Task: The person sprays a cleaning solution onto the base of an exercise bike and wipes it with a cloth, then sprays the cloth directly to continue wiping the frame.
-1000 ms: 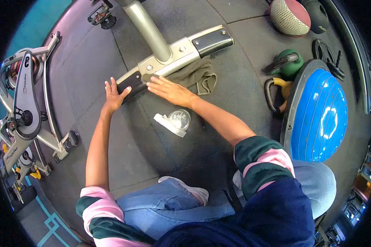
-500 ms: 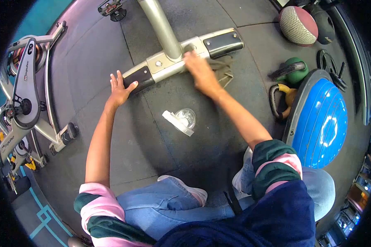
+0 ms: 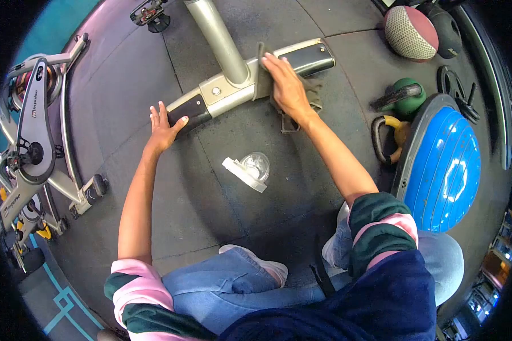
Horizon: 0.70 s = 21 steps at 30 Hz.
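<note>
A grey-brown cloth (image 3: 303,98) is under my right hand (image 3: 290,91), which presses it over the metal base bar (image 3: 228,102) of a gym machine. One part of the cloth wraps over the bar, and a loose end hangs toward the floor. My left hand (image 3: 164,129) rests against the bar's black end cap (image 3: 189,112), fingers spread and thumb apart. From the middle of the bar rises a round silver-beige post (image 3: 219,42). A clear plastic bottle (image 3: 255,166) with a white top (image 3: 244,174) lies on the floor between my arms.
On the right are a blue balance dome (image 3: 442,167), a yellow kettlebell (image 3: 401,129), a green kettlebell (image 3: 409,98), a pink-and-grey ball (image 3: 411,33) and a black ball (image 3: 442,29). An exercise bike (image 3: 35,125) stands at left. My bent legs (image 3: 210,284) are below.
My right hand has shifted slightly right, and the cloth now folds up over the bar beside the post. The left hand stays at the end cap. The bottle has not moved.
</note>
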### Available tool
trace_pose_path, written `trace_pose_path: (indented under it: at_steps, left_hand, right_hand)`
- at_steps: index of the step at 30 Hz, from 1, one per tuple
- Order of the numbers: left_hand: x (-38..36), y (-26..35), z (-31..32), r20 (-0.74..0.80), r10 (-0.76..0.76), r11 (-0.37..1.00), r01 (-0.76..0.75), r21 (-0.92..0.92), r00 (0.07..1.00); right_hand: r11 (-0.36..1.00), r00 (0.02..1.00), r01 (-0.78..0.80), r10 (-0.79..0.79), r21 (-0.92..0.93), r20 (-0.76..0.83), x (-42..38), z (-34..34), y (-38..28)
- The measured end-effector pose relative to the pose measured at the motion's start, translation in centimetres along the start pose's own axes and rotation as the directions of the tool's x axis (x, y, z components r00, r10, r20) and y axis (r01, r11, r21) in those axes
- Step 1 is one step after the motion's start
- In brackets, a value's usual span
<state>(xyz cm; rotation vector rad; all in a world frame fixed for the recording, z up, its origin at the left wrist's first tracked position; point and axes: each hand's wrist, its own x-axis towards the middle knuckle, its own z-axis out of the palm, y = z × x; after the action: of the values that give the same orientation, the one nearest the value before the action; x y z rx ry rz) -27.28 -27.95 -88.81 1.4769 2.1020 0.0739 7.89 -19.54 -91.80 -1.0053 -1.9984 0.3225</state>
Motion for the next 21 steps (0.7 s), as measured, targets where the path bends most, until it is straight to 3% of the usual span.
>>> trace_pose_path:
  at_steps: [2,5,7,9,10,12,15,19,20,21]
  left_hand:
    - [-0.1,0.1,0.1,0.009,-0.003,1.000,0.003,0.000,1.000]
    - [0.0,0.1,0.0,0.007,-0.011,1.000,0.011,0.018,1.000]
    - [-0.3,0.3,-0.1,0.005,-0.003,1.000,0.003,-0.007,1.000]
    - [-0.1,0.2,-0.1,0.007,-0.008,1.000,0.008,0.004,1.000]
    - [-0.1,0.2,-0.1,0.009,-0.013,1.000,0.013,0.013,1.000]
    - [-0.1,0.2,-0.1,0.015,-0.015,1.000,0.015,0.012,1.000]
    - [0.0,0.3,-0.3,0.027,-0.017,1.000,0.016,0.022,1.000]
    - [0.1,0.0,-0.2,0.033,-0.011,1.000,0.010,0.024,0.999]
    - [0.2,0.0,-0.1,0.031,-0.007,1.000,0.006,0.022,1.000]
    - [0.2,-0.1,-0.1,0.029,-0.007,1.000,0.006,0.026,1.000]
  right_hand:
    - [0.996,0.989,0.044,-0.032,-0.081,0.147,0.8,1.4,-0.4]
    - [0.985,0.983,0.009,0.023,-0.169,0.183,2.1,2.9,-0.1]
    - [0.983,0.994,0.024,-0.004,-0.182,0.108,4.0,3.8,0.7]
    - [0.959,0.894,-0.046,0.164,-0.278,0.417,6.9,3.4,1.1]
    - [0.960,0.894,-0.048,0.164,-0.277,0.416,8.2,3.3,1.1]
    - [0.897,0.727,-0.284,0.432,-0.339,0.533,10.3,3.6,1.1]
    - [0.853,0.657,-0.360,0.519,-0.377,0.547,11.8,4.1,1.5]
    - [0.860,0.660,-0.316,0.502,-0.400,0.558,9.5,3.4,0.6]
    - [0.913,0.835,-0.174,0.335,-0.368,0.436,7.5,3.1,0.4]
    - [0.933,0.947,-0.023,0.136,-0.360,0.291,5.6,3.0,0.3]
